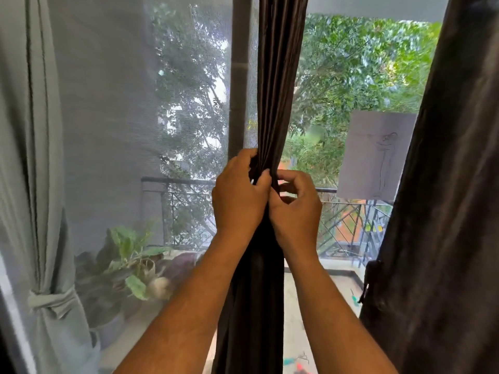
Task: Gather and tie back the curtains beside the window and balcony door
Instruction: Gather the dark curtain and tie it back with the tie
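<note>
Both hands, left point(240, 193) and right point(295, 209), pinch the gathered brown curtain point(278, 90); soft, slippery satin, so grip the bunched waist.

The scene is seen from one head-worn camera, faced forward and slightly down at the dark curtain point(272, 90), held close, at arm's length; the edges are bent, probably by the wide lens.

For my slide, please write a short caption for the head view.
Both hands, left hand and right hand, grip the gathered dark curtain at the balcony door.
</note>
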